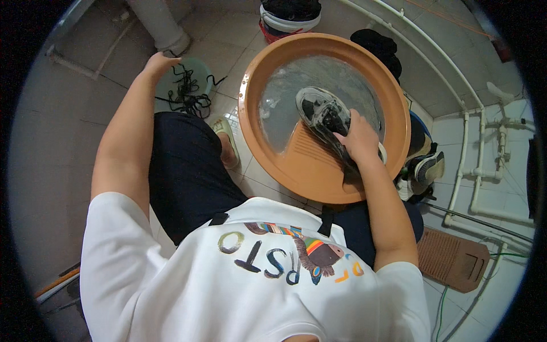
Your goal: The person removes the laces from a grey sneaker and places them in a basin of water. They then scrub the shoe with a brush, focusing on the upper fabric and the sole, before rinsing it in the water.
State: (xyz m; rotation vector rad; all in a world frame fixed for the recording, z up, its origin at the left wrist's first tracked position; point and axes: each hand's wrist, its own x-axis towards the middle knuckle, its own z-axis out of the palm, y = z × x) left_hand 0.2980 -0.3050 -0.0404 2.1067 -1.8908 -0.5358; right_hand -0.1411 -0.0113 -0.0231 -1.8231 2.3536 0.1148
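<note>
Over a pale green basin (200, 69) at the far left, my left hand (161, 64) is closed at the rim, with a black strand showing at its fingers. Black shoelaces (191, 98) hang and lie tangled in that basin, some trailing over its edge. My right hand (363, 138) grips a wet black-and-white shoe (327, 117) by its heel half. The shoe lies tilted in a large orange washtub (250, 119), its toe pointing away over the water. Part of the shoe rests along the tub's ribbed washboard (310, 149). My palm hides some of the shoe.
Several other shoes (424, 171) are gathered right of the tub. A white bucket (289, 24) with dark contents stands behind it. A brown washboard (453, 259) lies at the lower right near white pipes (462, 159). My slippered foot (226, 141) is between the basins.
</note>
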